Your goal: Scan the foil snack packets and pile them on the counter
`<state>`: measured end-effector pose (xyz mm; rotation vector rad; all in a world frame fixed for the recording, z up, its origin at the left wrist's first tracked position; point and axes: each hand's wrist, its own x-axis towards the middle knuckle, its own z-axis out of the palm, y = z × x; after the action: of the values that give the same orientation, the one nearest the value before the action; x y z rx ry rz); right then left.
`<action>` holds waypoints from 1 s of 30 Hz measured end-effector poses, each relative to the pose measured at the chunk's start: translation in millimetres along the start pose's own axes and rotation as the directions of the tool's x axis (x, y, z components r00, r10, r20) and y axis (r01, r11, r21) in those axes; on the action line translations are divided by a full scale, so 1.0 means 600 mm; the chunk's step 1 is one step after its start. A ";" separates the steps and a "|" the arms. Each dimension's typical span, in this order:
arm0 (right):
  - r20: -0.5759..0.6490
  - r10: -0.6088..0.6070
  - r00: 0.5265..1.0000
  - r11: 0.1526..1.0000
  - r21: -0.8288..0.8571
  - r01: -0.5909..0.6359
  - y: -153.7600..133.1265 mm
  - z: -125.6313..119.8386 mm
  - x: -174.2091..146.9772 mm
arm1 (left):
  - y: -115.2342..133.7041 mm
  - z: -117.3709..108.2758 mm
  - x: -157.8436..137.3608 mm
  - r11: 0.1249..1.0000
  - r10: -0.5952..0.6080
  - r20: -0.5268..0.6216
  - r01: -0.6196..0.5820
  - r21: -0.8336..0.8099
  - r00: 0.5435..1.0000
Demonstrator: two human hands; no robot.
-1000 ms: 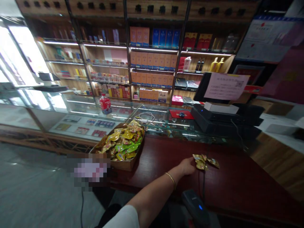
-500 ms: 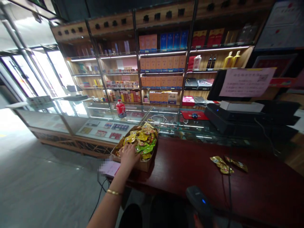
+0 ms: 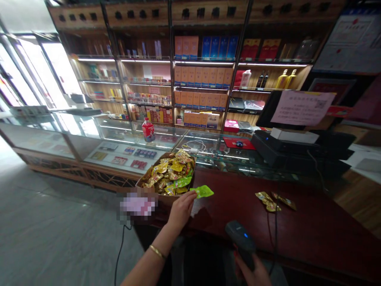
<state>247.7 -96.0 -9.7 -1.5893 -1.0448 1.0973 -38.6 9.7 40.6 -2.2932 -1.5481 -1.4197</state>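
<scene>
My left hand pinches one end of a small green snack packet, holding it just above the dark red tabletop. Left of it stands a cardboard box heaped with gold and yellow packets; another green packet lies among them. Low in the view, my right hand is wrapped round the handle of a black barcode scanner with a blue light. Several gold packets lie apart on the table to the right, with the scanner's cable running past them.
Behind the table runs a glass display counter with a red-labelled bottle on top. A mouse rests on a red pad. At the right stands a monitor with a pink paper on it. Stocked shelves line the wall.
My left hand has come out of the box to the right with a green packet in its fingers. My right hand shows more fully, still round the scanner.
</scene>
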 end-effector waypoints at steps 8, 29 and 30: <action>0.066 -0.174 0.983 0.984 -0.028 0.176 -0.049 -0.025 0.097 | -0.017 0.111 -0.023 0.929 -0.223 0.149 0.256 -0.267 0.963; 0.102 -0.242 0.965 0.965 0.131 0.228 -0.013 -0.024 0.164 | 0.024 0.172 0.024 0.907 -0.386 0.159 0.342 0.244 0.909; 0.101 -0.246 0.964 0.963 0.135 0.232 -0.012 -0.024 0.165 | 0.021 0.173 0.023 0.912 -0.389 0.172 0.353 0.209 0.905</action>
<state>284.7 -3.4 -18.5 -1.2772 -1.1903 1.0759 39.9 62.7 -4.9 -2.1850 -2.1756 -1.0649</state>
